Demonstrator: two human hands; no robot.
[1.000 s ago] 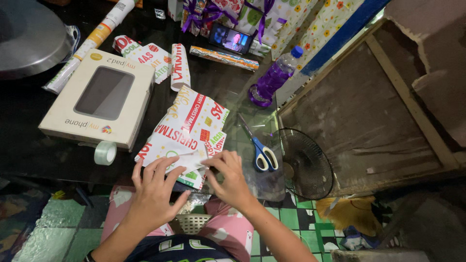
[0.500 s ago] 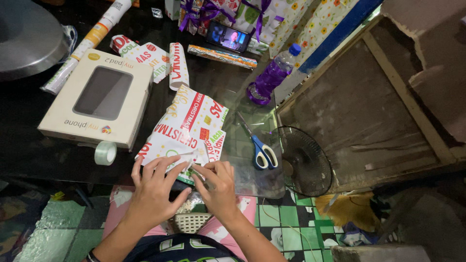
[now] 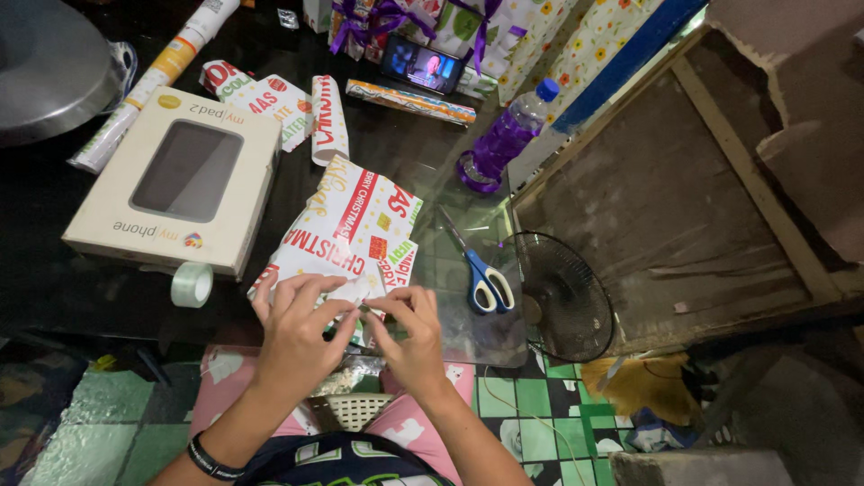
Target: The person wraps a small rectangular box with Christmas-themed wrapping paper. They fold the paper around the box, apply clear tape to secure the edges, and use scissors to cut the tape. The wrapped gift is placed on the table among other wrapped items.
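Observation:
A parcel wrapped in white, red and green printed gift paper (image 3: 351,229) lies at the near edge of the dark glass table (image 3: 90,288). My left hand (image 3: 295,331) presses down on the parcel's near end, fingers curled over the folded paper. My right hand (image 3: 409,335) pinches the same near flap from the right, fingertips meeting those of the left. A roll of clear tape (image 3: 192,283) lies to the left of my left hand. Blue-handled scissors (image 3: 481,274) rest on the glass just right of the parcel.
A beige flat box with a dark window (image 3: 180,175) sits at the left. Paper scraps (image 3: 270,103), a paper roll (image 3: 157,76), a purple bottle (image 3: 504,144), a phone (image 3: 421,67) and ribboned gifts lie farther back. A small fan (image 3: 562,297) stands beside the table's right edge.
Both hands have drawn together over the parcel's near flap. The left hand's fingers, spread flat before, are now curled onto the paper; the right hand slid left to meet them.

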